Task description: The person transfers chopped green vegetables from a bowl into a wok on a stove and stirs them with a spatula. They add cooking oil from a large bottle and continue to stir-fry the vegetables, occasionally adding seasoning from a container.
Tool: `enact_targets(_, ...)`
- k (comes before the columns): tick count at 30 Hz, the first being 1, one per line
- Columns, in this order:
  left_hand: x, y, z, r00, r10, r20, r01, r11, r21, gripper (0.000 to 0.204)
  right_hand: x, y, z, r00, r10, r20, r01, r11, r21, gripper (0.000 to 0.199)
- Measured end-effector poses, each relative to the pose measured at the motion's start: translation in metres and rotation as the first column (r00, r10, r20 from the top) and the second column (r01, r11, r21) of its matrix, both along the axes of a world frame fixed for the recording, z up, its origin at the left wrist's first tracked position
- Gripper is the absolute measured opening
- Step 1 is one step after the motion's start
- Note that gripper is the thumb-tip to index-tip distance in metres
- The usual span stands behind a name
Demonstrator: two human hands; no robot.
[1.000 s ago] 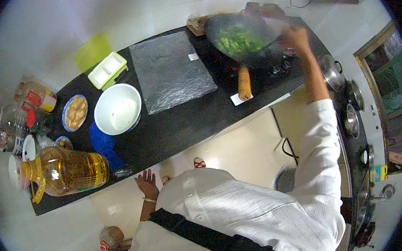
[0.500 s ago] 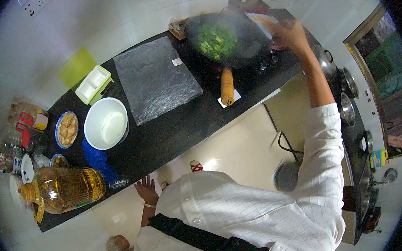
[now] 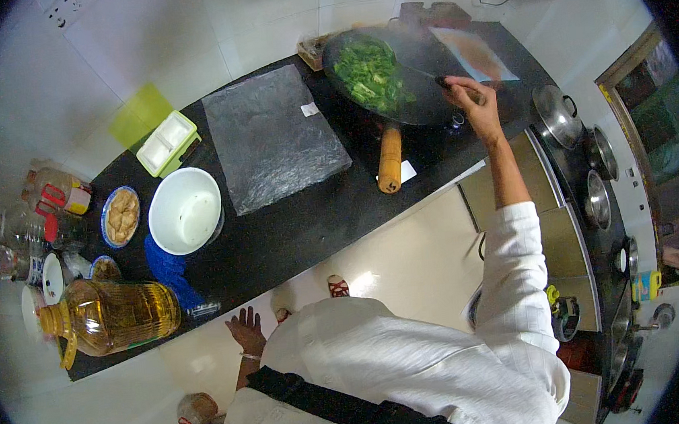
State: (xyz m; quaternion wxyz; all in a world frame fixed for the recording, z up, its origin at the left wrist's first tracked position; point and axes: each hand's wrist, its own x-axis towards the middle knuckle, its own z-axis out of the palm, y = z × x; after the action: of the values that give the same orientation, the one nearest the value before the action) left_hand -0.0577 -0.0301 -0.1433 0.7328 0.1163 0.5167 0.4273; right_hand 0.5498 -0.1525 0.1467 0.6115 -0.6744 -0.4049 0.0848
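The right hand (image 3: 475, 101) grips what may be a spatula (image 3: 441, 82) over the wok (image 3: 426, 109) of greens (image 3: 366, 76); the left hand (image 3: 247, 331) hangs spread. The greens look soft, the wok heavy, best held by its wooden handle (image 3: 390, 159).

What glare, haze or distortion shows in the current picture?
Head view: bright glare on the pale floor, small highlights on the oil bottle; head view: haze softening the area over the wok; head view: fisheye bowing along the back edge of the counter, with black corners.
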Motion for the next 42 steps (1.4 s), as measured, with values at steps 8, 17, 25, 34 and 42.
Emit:
enact_targets(8, 0.013, 0.009, -0.009, 0.999, 0.003, 0.044, 0.000, 0.998, -0.061, 0.064, -0.085, -0.015, 0.071, 0.922, -0.028, 0.386, 0.055, 0.997, -0.059, 0.015)
enact_targets(17, 0.018, 0.019, -0.004, 0.998, -0.015, 0.059, 0.022, 0.994, -0.104, 0.046, -0.086, -0.009, -0.004, 0.985, -0.168, 0.028, 0.167, 0.986, 0.012, 0.024)
enact_targets(25, 0.011, 0.021, -0.014, 1.000, -0.012, 0.028, 0.013, 0.999, -0.032, 0.069, -0.078, 0.001, 0.047, 0.950, -0.303, -0.070, 0.308, 0.950, 0.061, 0.024)
enact_targets(34, -0.011, 0.028, -0.055, 0.983, -0.147, 0.114, 0.146, 0.989, 0.017, 0.068, -0.048, 0.025, -0.005, 0.918, -0.380, 0.117, 0.364, 0.921, 0.136, 0.023)
enact_targets(42, -0.011, 0.032, -0.048, 0.987, 0.001, 0.161, 0.013, 0.997, -0.081, 0.049, -0.041, 0.029, 0.015, 0.962, -0.274, -0.002, 0.272, 0.951, 0.149, 0.025)
